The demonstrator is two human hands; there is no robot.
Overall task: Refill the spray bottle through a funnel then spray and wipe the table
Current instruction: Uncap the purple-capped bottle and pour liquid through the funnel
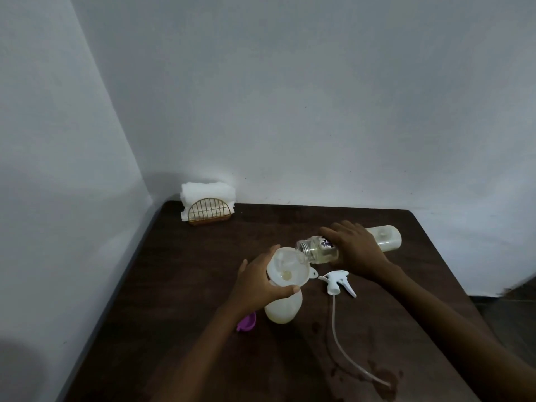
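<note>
A translucent white spray bottle [283,310] stands on the dark wooden table [185,329] with a white funnel [285,266] in its neck. My left hand [259,285] grips the funnel's rim and the bottle's top. My right hand [358,252] holds a clear refill bottle [317,248] tipped on its side, its open mouth over the funnel. A little yellowish liquid lies in the funnel's bottom. The white spray trigger head [338,281] lies on the table to the right, its long tube [345,343] trailing toward me.
A purple cap [247,323] lies just left of the spray bottle, partly under my left wrist. A gold wire holder with white napkins [207,206] stands at the far left corner by the wall. Wet stains [383,378] mark the near right of the table.
</note>
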